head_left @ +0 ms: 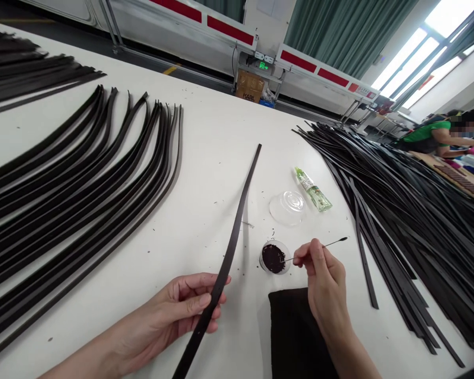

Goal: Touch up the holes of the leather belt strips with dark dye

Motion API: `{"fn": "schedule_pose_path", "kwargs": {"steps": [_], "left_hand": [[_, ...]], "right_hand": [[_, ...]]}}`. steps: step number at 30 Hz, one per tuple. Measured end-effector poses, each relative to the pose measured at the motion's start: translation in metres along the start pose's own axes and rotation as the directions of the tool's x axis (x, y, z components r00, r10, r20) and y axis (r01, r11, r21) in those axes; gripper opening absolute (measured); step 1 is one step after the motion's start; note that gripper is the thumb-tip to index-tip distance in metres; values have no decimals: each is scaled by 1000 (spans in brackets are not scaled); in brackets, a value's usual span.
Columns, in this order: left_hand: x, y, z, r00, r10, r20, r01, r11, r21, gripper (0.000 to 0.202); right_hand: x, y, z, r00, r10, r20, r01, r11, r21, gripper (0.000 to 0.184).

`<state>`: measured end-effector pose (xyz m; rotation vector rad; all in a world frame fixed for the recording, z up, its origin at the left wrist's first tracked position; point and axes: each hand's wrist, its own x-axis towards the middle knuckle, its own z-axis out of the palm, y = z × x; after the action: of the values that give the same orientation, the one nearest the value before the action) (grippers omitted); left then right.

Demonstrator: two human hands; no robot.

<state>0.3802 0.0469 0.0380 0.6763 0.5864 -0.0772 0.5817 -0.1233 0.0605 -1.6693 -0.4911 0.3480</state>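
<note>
Between the thumb and fingers of my left hand (189, 305) runs a long black leather-like strap (233, 237), its far end rising away from me. My right hand (324, 279) pinches a thin cotton swab (332, 243) with a dark tip pointing right; its other end reaches into a small clear cup (288, 263). Dark, almost black matter (274, 258) coats the inside of that cup. Behind it lies a clear plastic lid (287, 207), and beside the lid is a green-and-clear tube (313, 189). A folded black cloth (292, 331) is partly under my right forearm.
Rows of curved black straps (102, 195) cover the left side of the white table (217, 131), with more straps (16, 68) at the far left. A large heap of straps (398, 210) fills the right. One person (434, 131) works beyond it. A cardboard box (249, 87) stands behind the table.
</note>
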Motion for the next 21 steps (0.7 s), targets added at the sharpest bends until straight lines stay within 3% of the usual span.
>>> {"fn": "schedule_pose_path", "kwargs": {"steps": [2, 5, 7, 10, 12, 16, 21], "left_hand": [[0, 0, 1, 1000, 8, 14, -8, 1000, 6, 24], [1, -1, 2, 999, 11, 44, -11, 1000, -8, 27], [1, -2, 3, 997, 19, 71, -17, 1000, -19, 28], [1, -5, 4, 994, 46, 96, -44, 999, -28, 26], [1, -7, 4, 992, 66, 106, -62, 997, -37, 24], [2, -11, 3, 988, 90, 123, -84, 995, -56, 23], [3, -13, 2, 987, 100, 128, -91, 993, -71, 24]], "right_hand": [[-1, -6, 5, 995, 92, 42, -96, 988, 124, 38], [-6, -15, 13, 988, 100, 122, -121, 975, 184, 37], [-13, -17, 19, 988, 32, 149, -54, 988, 145, 36], [-27, -12, 28, 970, -159, 185, 156, 987, 32, 33], [-36, -5, 34, 918, -311, 246, 326, 945, -22, 32], [-44, 3, 41, 761, -537, 365, 579, 815, -10, 29], [-43, 6, 44, 661, -639, 393, 681, 731, 43, 30]]}}
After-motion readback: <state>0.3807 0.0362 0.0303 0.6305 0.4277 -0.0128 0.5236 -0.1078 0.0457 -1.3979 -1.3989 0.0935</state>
